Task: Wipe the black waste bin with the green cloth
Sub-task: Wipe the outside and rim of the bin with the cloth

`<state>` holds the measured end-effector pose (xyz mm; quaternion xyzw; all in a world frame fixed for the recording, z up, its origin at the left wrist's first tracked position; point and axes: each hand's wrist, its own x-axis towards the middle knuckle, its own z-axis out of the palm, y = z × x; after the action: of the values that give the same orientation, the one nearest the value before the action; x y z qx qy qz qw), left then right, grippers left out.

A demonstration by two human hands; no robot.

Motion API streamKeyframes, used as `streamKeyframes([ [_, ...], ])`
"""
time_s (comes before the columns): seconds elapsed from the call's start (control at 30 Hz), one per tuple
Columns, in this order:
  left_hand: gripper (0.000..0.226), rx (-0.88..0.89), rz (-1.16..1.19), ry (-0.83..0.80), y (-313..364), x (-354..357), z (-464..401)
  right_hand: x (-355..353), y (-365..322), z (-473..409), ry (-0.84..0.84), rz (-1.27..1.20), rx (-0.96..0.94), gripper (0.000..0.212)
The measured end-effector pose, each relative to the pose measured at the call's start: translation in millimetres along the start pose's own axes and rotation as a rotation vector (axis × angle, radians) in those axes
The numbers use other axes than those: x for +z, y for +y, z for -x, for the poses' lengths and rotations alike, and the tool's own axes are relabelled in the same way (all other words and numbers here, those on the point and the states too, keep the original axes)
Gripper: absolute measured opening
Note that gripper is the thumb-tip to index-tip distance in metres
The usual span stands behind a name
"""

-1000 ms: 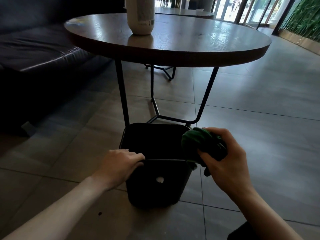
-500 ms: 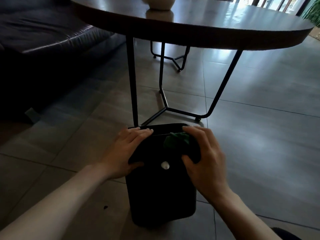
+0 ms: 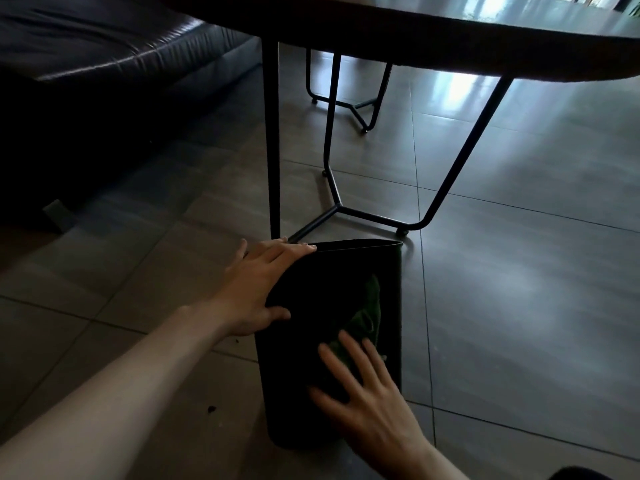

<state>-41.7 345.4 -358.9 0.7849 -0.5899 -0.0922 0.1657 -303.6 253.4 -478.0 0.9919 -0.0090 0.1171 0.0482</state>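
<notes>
The black waste bin [image 3: 311, 299] stands on the tiled floor at lower centre, its near wall facing me. My left hand [image 3: 258, 289] grips the bin's upper left corner, fingers over the rim. Against that near wall lies the green cloth [image 3: 367, 315], spread out. My right hand [image 3: 367, 400] presses flat on the cloth's lower part, fingers spread; the hand is motion-blurred. Part of the cloth is hidden under the palm.
A round dark table [image 3: 450, 32] on thin black metal legs [image 3: 272, 150] stands just behind the bin. A dark leather sofa [image 3: 104, 64] fills the upper left. A second leg frame [image 3: 349, 102] sits farther back. Crumbs [image 3: 210, 408] lie on the floor at left.
My right hand has slid down the bin's near wall from the rim, spreading the cloth out. My left hand stays at the upper left corner. The view has tilted further down.
</notes>
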Motion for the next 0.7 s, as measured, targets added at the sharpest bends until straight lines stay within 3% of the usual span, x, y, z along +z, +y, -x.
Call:
streamKeyframes([
  [0.1,0.109,0.013,0.010,0.023,0.8,3.1,0.1,-2.7,7.8,13.1,0.047,0.015,-0.052,0.034],
  [0.3,0.107,0.009,0.044,0.023,7.3,3.8,-1.5,-67.8,56.3,-83.2,0.498,-0.243,0.624,0.034],
  [0.37,0.107,0.016,0.045,0.022,9.4,5.0,-1.2,-74.1,55.9,-96.4,0.536,-0.261,0.698,0.032],
  [0.43,0.106,0.014,0.043,0.023,9.2,4.1,-1.8,-59.6,36.1,-87.8,0.432,-0.152,0.553,0.037],
  [0.6,0.105,0.020,0.032,0.017,8.9,3.7,-3.9,-11.4,8.0,-9.4,-0.017,0.104,-0.045,0.054],
  [0.7,0.105,0.018,0.045,0.030,8.9,4.6,-2.3,-15.1,25.6,2.5,0.019,0.147,-0.145,0.045],
])
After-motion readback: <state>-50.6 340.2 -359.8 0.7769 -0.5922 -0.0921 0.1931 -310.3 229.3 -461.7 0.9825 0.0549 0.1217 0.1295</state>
